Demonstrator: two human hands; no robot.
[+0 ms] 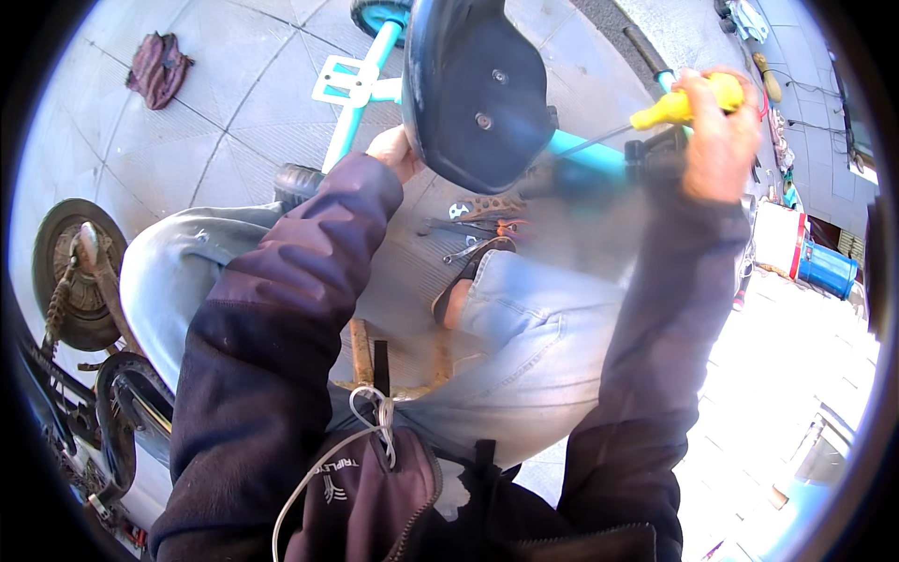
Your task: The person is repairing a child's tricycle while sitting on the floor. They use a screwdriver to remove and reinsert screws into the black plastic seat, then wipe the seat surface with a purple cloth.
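In front of me is a small turquoise-framed ride-on (352, 103) with a black seat (473, 89) that shows two bolt heads. My left hand (397, 153) reaches to the seat's lower left edge; its fingers are mostly hidden behind the seat. Off to the right, my right hand (719, 131) is closed round the yellow handle of a screwdriver (688, 101). Its thin shaft points left toward the turquoise tube (588, 153), and I cannot tell whether the tip touches anything. That hand is partly smeared by motion.
Pliers (506, 228) and a wrench (465, 253) lie on the tiles near my foot. A dark reddish rag (159, 70) is at the far left. A wheel (80, 272) and chain parts stand at my left. A blue container (827, 270) is at the right.
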